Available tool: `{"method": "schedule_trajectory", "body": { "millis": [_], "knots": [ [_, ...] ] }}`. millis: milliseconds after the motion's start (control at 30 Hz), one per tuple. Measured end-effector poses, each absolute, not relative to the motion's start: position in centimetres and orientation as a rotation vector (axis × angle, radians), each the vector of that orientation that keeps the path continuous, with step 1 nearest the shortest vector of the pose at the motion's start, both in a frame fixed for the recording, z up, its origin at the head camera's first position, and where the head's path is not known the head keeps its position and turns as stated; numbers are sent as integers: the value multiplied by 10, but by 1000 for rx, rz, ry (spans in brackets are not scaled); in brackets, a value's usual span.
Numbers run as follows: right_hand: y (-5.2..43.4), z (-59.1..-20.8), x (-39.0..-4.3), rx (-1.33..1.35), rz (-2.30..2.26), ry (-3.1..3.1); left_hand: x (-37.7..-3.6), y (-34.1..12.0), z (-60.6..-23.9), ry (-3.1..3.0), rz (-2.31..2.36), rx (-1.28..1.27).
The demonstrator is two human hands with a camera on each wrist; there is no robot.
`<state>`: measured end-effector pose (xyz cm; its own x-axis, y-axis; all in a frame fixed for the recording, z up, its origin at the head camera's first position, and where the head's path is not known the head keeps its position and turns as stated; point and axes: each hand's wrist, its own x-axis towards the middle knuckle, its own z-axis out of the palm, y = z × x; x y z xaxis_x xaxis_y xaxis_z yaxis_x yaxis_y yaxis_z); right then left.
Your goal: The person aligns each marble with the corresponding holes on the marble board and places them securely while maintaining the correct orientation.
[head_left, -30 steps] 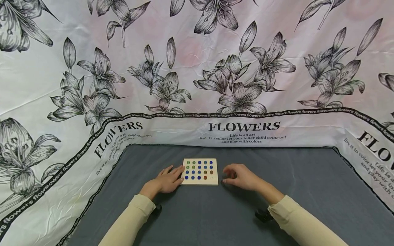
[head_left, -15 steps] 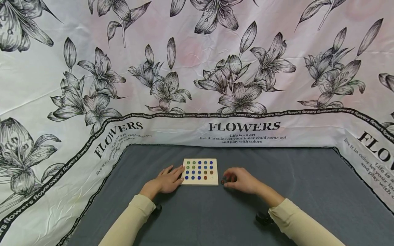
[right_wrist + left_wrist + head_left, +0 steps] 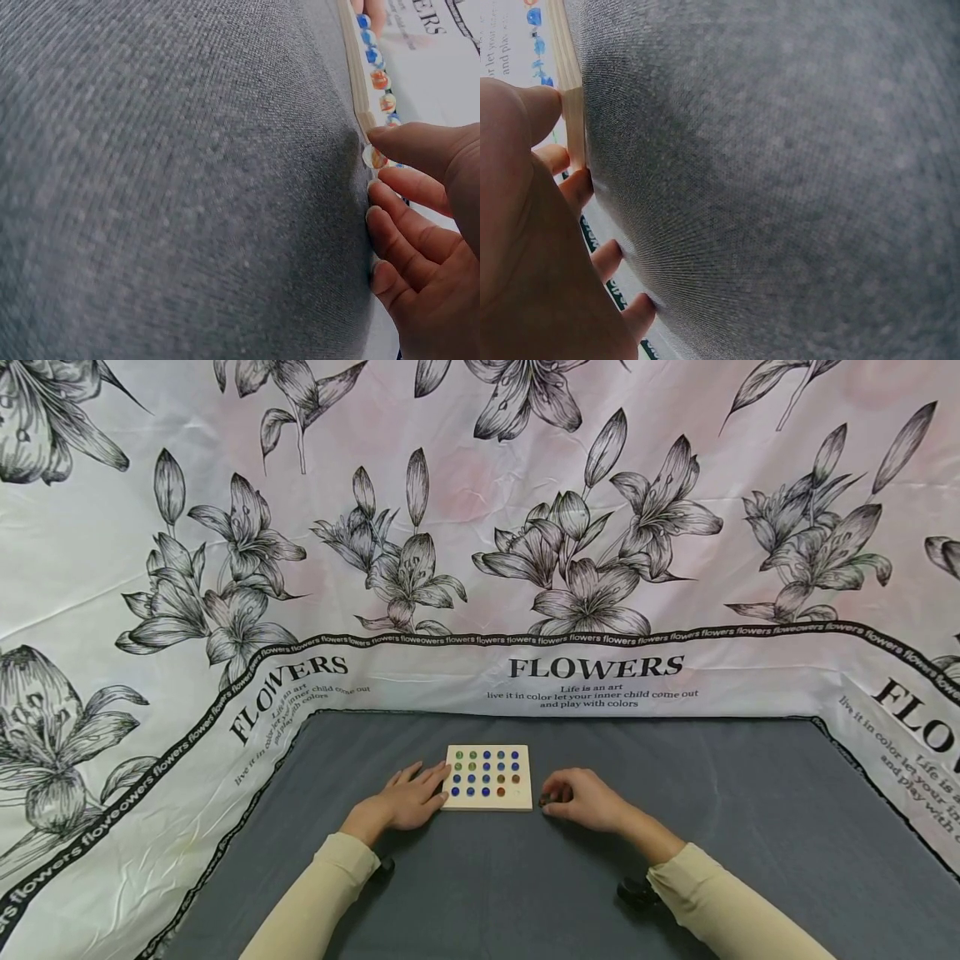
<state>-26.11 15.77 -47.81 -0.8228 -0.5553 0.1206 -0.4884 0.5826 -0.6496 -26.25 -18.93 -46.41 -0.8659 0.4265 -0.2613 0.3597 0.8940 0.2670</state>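
A square wooden board [image 3: 519, 802] lies on the grey cloth, with several blue, green and orange marbles [image 3: 486, 774] sitting in its grid of holes. My left hand [image 3: 429, 787] lies flat on the cloth, its straight fingers touching the board's left edge [image 3: 571, 112]. My right hand [image 3: 553, 797] is down on the cloth by the board's near right corner. Its thumb and forefinger pinch a clear marble with an orange streak [image 3: 373, 157] right beside the board's edge [image 3: 352, 67]. The other fingers [image 3: 405, 232] curl loosely beneath it.
The grey cloth [image 3: 675, 793] covers the table out to a white flower-printed sheet [image 3: 592, 681] that rises behind and on both sides. Black wrist mounts [image 3: 634, 891] sit under both sleeves.
My right hand has come down from above the cloth to the board's near right corner, and its fingers have closed on a marble. The left hand and the board stay put.
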Motion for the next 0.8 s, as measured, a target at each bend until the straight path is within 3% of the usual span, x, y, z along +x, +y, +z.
{"method": "schedule_trajectory", "body": {
  "millis": [800],
  "knots": [
    [150,-480,-260,-851,-1084,2728,-262,-189,-465,2743,289,594]
  ]
}}
